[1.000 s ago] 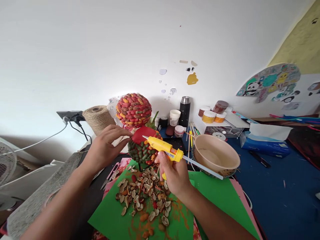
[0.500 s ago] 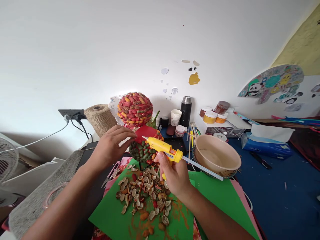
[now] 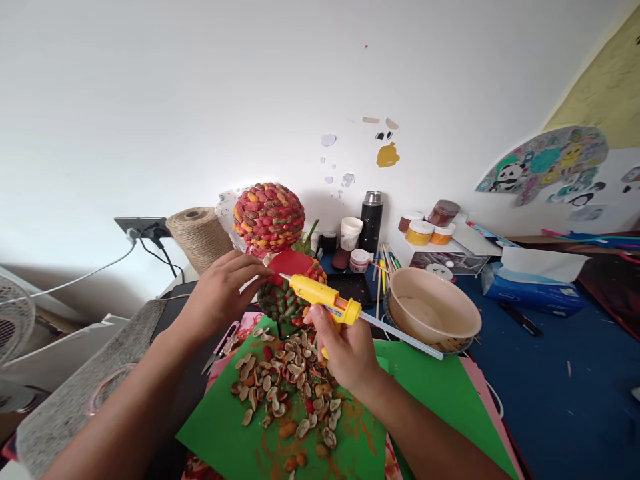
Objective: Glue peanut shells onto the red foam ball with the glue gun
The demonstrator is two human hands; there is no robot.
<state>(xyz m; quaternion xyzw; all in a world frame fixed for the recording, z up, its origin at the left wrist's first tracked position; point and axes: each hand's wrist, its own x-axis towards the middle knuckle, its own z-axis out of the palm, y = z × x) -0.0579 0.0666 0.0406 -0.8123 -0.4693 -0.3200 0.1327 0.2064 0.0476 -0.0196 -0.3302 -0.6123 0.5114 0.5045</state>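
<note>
My right hand (image 3: 345, 347) grips a yellow hot glue gun (image 3: 323, 297), with a clear glue stick (image 3: 403, 335) jutting from its back. Its nozzle points left, close in front of a round red craft piece (image 3: 291, 264) partly covered in green, red and orange painted peanut shells. At the left edge of this piece, the fingers of my left hand (image 3: 225, 288) are curled against it; the glue gun hides part of its front. Below both hands, loose peanut shell halves (image 3: 277, 393) are scattered over a green sheet (image 3: 225, 433).
Behind stands a ball covered in painted shells (image 3: 269, 219), beside a twine spool (image 3: 197, 237). Scissors (image 3: 220, 348) lie at left. To the right are a beige bowl (image 3: 434, 307), paint jars (image 3: 420, 232), paper cups (image 3: 351, 233), a black flask (image 3: 371, 222) and a tissue pack (image 3: 533, 290).
The glue gun has shifted slightly left and down, bringing its nozzle nearer my left fingers. My left hand stays almost where it was.
</note>
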